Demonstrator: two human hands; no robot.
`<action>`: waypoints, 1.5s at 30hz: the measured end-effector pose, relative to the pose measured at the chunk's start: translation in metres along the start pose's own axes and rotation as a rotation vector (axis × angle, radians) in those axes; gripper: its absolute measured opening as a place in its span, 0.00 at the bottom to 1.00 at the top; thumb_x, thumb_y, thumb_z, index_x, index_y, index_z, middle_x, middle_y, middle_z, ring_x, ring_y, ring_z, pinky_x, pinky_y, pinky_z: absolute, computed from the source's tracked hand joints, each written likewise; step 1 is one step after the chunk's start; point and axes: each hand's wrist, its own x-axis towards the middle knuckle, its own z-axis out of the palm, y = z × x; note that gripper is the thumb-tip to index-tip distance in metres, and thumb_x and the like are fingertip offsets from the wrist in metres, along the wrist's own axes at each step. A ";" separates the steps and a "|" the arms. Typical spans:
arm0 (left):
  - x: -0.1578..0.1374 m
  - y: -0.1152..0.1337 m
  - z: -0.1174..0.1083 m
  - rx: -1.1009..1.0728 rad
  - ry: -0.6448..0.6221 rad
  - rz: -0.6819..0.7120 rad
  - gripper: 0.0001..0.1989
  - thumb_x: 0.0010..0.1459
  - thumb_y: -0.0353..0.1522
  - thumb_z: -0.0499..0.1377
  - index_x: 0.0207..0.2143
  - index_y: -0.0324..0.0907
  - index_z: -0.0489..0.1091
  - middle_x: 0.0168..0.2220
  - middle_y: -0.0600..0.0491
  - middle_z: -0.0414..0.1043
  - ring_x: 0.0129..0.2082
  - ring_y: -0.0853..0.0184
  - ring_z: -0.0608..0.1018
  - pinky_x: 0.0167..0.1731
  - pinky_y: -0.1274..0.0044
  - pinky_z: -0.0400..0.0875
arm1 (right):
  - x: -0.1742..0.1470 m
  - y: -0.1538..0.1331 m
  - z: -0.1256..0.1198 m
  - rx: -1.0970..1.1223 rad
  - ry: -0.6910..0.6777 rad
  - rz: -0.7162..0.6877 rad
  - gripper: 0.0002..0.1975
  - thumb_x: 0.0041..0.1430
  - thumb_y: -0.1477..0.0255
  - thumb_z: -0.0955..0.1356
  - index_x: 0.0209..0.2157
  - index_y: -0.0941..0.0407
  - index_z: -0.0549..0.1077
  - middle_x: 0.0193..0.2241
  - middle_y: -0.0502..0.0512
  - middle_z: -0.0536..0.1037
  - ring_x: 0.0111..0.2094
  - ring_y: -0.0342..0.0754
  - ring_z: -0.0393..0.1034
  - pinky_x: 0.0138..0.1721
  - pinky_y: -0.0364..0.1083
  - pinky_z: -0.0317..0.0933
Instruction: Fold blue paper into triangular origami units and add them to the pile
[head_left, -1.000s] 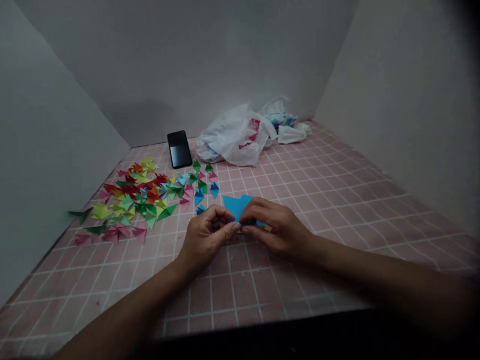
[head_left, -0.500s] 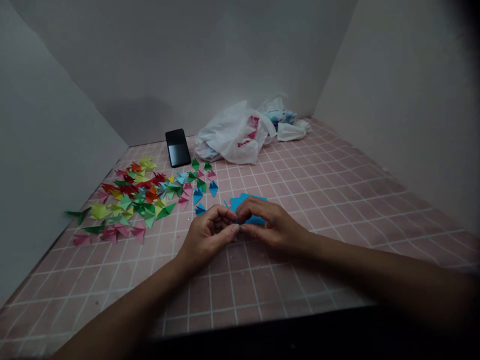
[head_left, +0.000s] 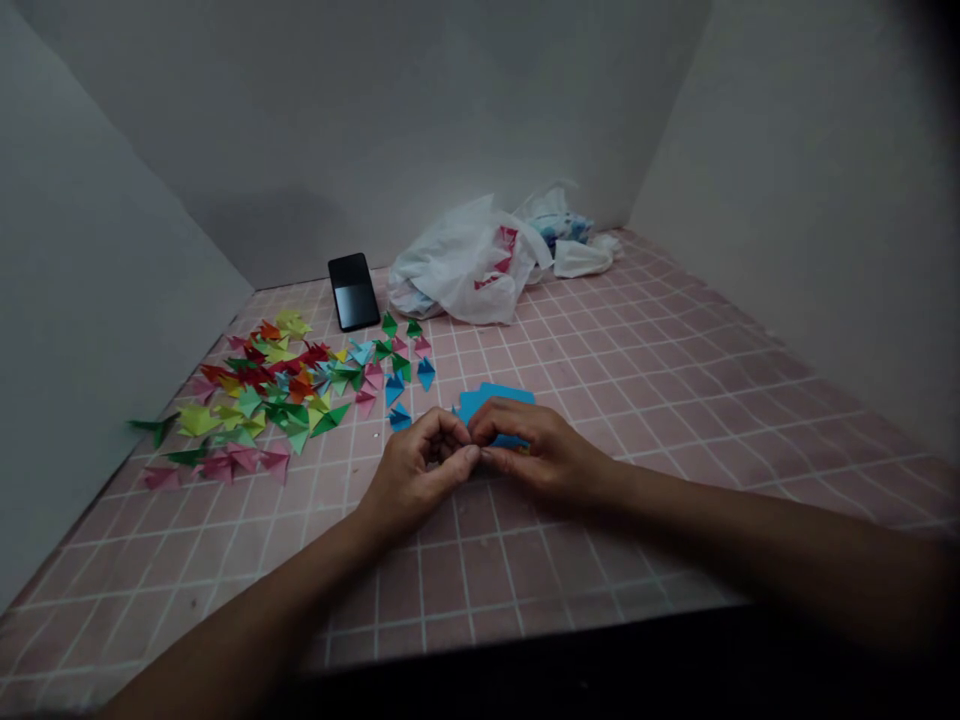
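My left hand (head_left: 420, 465) and my right hand (head_left: 540, 445) meet at their fingertips low over the table. Both are closed in a pinch, thumbs against bent forefingers. Whatever lies between the fingertips is hidden. Just behind my right hand is a flat stack of blue paper (head_left: 499, 393), partly covered by the fingers. A small folded blue paper piece (head_left: 399, 418) lies beyond my left hand. Farther left spreads a crowd of folded paper cranes, among them a yellow crane (head_left: 198, 420), a pink crane (head_left: 275, 462) and a green crane (head_left: 330, 420).
A black phone (head_left: 354, 293) leans upright near the back wall (head_left: 450, 100). To its right sit a crumpled white plastic bag (head_left: 450, 265) and a smaller white and blue bundle (head_left: 566, 235). Pink checked cloth (head_left: 675, 380) covers the table between the walls.
The view has shifted very slightly. My fingertips have moved a little against each other, still pinched together; the cranes, phone and bags have stayed in place.
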 end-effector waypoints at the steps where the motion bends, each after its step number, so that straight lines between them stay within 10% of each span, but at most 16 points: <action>1: 0.000 0.000 0.000 0.013 -0.003 -0.002 0.08 0.56 0.36 0.63 0.31 0.42 0.68 0.28 0.55 0.69 0.27 0.69 0.69 0.28 0.76 0.62 | 0.000 0.000 0.000 -0.001 -0.003 -0.003 0.05 0.64 0.73 0.68 0.32 0.55 0.71 0.34 0.54 0.75 0.37 0.48 0.70 0.41 0.49 0.64; 45: 0.001 -0.004 -0.002 0.033 -0.077 0.015 0.05 0.56 0.33 0.58 0.35 0.42 0.66 0.28 0.56 0.64 0.28 0.69 0.66 0.28 0.75 0.61 | 0.001 0.004 0.000 -0.020 -0.040 0.020 0.06 0.64 0.76 0.66 0.32 0.56 0.72 0.33 0.53 0.75 0.35 0.45 0.70 0.39 0.46 0.63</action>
